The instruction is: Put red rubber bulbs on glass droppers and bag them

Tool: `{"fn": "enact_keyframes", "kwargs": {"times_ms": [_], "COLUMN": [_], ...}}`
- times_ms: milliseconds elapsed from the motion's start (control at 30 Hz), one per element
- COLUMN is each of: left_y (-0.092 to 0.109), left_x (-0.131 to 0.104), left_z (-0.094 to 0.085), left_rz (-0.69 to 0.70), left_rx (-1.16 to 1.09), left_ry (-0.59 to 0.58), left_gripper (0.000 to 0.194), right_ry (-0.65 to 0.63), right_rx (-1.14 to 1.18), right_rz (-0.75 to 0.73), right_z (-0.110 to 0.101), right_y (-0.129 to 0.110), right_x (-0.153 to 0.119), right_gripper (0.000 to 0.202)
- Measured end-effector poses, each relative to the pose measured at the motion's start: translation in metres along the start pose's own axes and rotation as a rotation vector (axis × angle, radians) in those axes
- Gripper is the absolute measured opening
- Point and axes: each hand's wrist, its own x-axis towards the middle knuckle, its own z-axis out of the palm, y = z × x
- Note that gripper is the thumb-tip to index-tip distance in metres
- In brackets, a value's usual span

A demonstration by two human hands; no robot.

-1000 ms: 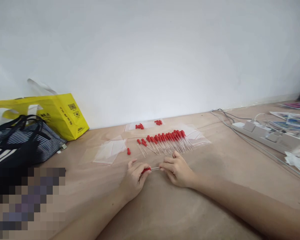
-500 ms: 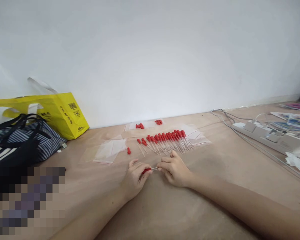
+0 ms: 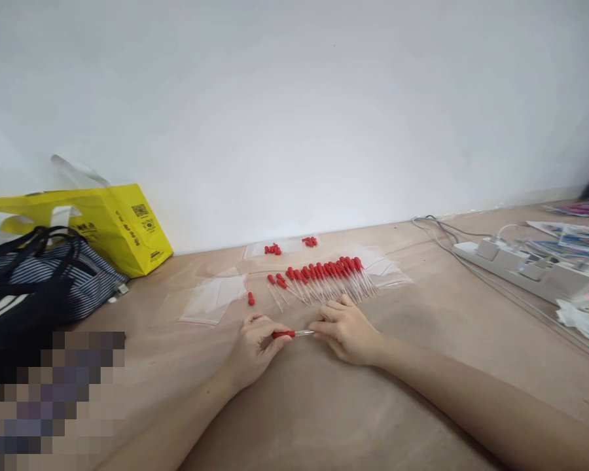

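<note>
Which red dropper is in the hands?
The single dropper held between the left hand and right hand; the row of droppers lies untouched behind.

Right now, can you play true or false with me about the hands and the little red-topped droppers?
1. Both hands hold one dropper between them. True: the left hand pinches the red end and the right hand pinches the clear end.
2. The row of droppers lies behind the hands, nearer the wall. True.
3. The yellow bag stands on the right side. False: it stands on the left, by the striped bag.
4. The power strip sits between the two hands. False: it lies far off to the right, with cables beside it.
5. One loose red cap lies beside the clear plastic bags. True.
</note>
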Motion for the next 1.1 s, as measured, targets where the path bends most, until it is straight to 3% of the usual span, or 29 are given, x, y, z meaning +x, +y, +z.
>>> {"fn": "enact_keyframes", "kwargs": {"times_ms": [100,233,333,433,600,767,967,1100], "left_y": [-0.008,-0.032,-0.048,-0.057,-0.059,-0.057,-0.056,-0.059], "left_x": [0.002,0.006,0.010,0.011,0.010,0.011,0.013,0.013], "left_z": [-0.005,-0.011,-0.013,-0.014,-0.013,-0.013,-0.013,-0.013], "left_rz": [-0.046,-0.253,-0.374,-0.400,-0.362,-0.336,-0.364,-0.403], "left_rx": [0.093,0.365,0.519,0.575,0.564,0.546,0.505,0.481], "left_ry": [0.071,0.235,0.204,0.135,0.072,0.066,0.102,0.123], "left_gripper": [0.021,0.023,0.023,0.023,0.021,0.017,0.011,0.005], "right_ry": [-0.002,0.124,0.179,0.180,0.128,0.050,0.026,-0.082], "right_rx": [-0.007,-0.007,-0.062,-0.141,-0.186,-0.207,-0.140,-0.125], "right_rz": [0.089,0.417,0.638,0.747,0.737,0.725,0.600,0.649], "right_z": [0.004,0.014,0.023,0.034,0.045,0.042,0.044,0.055], "right_y": [0.002,0.014,0.027,0.036,0.037,0.031,-0.001,-0.020], "right_x": [0.001,0.016,0.040,0.062,0.076,0.076,0.097,0.117], "right_gripper": [0.018,0.024,0.022,0.016,0.014,0.017,0.023,0.030]}}
